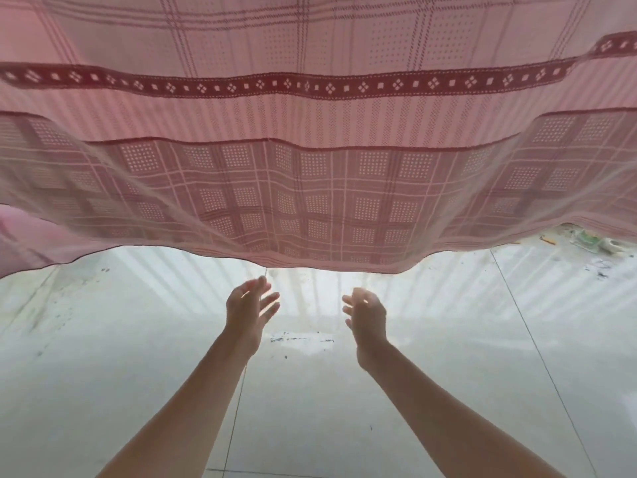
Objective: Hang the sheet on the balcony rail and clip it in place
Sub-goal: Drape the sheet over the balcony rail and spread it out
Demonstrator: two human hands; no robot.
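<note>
Left hand (pixel 249 312): fingers spread and nearly straight, palm turned inward, holding nothing, just below the hanging edge.
Right hand (pixel 365 313): fingers loosely curved, empty, level with the other hand and a little apart from it.
Sheet (pixel 310 188): pink, thin, see-through weave with checks, dotted squares and 1 dark band of small diamond motifs; fills the upper half of the view, lower hem sagging in a wave just above both hands, not touched by either.
Rail: not directly visible; probably behind the cloth, judging by the striped bar shadows on the floor.
Clips: none visible.
Floor (pixel 310 391): pale tiles with thin joints, dark specks and a wet-looking patch beyond the hands.
Debris (pixel 593 241): small green and white bits at far right, too small to identify.
Step in hand: likely catching the loose hem to straighten the drape.
Doing it well: take the hem with both hands set wider apart, pull down evenly so the checks hang square, smooth out the sag at the centre, avoid tugging 1 side and dragging the cloth off its support.
Writing: no brand, label or readable text anywhere.
</note>
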